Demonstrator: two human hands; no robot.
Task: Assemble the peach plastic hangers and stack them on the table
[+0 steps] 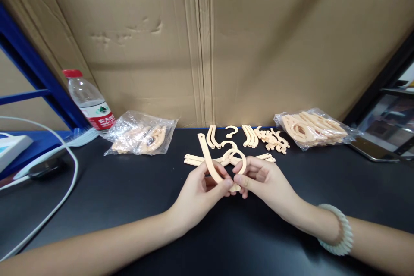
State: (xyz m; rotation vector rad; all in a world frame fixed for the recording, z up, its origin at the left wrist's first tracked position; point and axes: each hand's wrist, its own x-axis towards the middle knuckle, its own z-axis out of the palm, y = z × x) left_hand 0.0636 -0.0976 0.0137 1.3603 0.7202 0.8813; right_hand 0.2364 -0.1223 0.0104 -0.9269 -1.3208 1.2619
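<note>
My left hand [207,183] is closed round a curved beige arm piece [207,155], whose holed end points up and away from me. Between the fingers of my right hand [263,177] is a beige hook piece [242,157]. The lower ends of both pieces meet at my fingertips, partly hidden. Just behind my hands, an assembled beige hanger [194,159] lies on the black table. Beyond it are loose curved arm pieces [249,136], a single hook [231,131] and a pile of small hook pieces [271,139].
Clear plastic bags of beige parts lie at the back left [140,133] and back right [315,129]. A red-capped bottle [92,101] stands at the left, near a white cable [76,172]. A phone [373,151] lies at the right; cardboard [274,43] rises behind.
</note>
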